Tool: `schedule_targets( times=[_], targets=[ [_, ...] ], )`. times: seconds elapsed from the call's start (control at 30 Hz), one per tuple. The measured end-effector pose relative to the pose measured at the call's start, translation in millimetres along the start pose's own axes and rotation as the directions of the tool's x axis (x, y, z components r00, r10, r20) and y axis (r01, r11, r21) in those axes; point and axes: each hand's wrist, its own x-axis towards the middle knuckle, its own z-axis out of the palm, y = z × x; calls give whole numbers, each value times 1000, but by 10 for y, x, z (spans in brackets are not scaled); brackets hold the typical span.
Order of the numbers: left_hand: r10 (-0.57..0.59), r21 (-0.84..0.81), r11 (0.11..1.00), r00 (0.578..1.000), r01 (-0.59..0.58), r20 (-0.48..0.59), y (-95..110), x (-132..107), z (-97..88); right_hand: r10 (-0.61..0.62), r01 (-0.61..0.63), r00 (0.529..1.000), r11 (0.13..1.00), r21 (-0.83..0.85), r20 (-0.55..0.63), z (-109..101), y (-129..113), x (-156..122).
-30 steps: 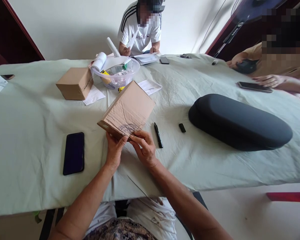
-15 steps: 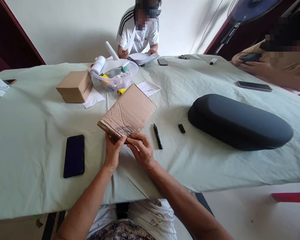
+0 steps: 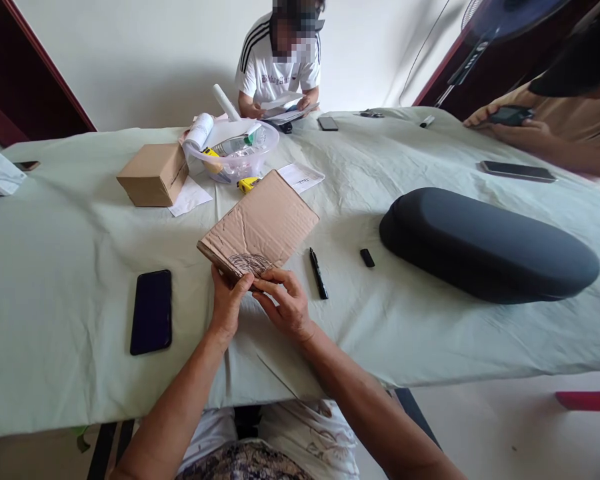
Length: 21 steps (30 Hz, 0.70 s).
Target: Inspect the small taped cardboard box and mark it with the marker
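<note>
A flat creased cardboard box with a black scribble near its front edge lies tilted on the pale green tablecloth. My left hand grips its near edge from below and the left. My right hand pinches the same edge from the right, fingers closed. A black marker pen lies just right of my right hand, and its small black cap a little further right.
A black phone lies left of my hands. A long black padded case sits at the right. Further back are a small cardboard box, a clear bowl of items and papers. Two other people sit at the far end and the right, with phones nearby.
The cardboard box has tipped lower toward the table in my hands. The person at the right has lifted a dark device in their hands.
</note>
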Motion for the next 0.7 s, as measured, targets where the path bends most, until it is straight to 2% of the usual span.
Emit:
schedule_targets(
  times=[0.17,0.27,0.33,0.43,0.53,0.63,0.7],
  targets=[
    [-26,94,995,1000,25,7,92,4,-29,0,0,1000,1000,9,1,-80,44,13],
    [-46,121,992,999,45,9,145,21,-54,122,-127,988,991,-50,-91,-152,123,11],
    [-68,121,990,998,66,17,166,44,-85,225,-245,957,965,-97,-184,-212,199,14],
    [-94,116,989,995,91,25,169,90,-161,364,-430,868,891,-145,-337,-303,316,25],
    [-120,112,987,992,115,42,160,132,-238,533,-606,724,794,-35,-438,-364,403,38],
    [-133,101,987,990,127,49,155,163,-267,714,-702,594,685,195,-371,-379,432,49],
    [-100,69,993,995,98,31,153,181,-256,764,-716,565,642,274,-311,-373,419,58]
  ],
)
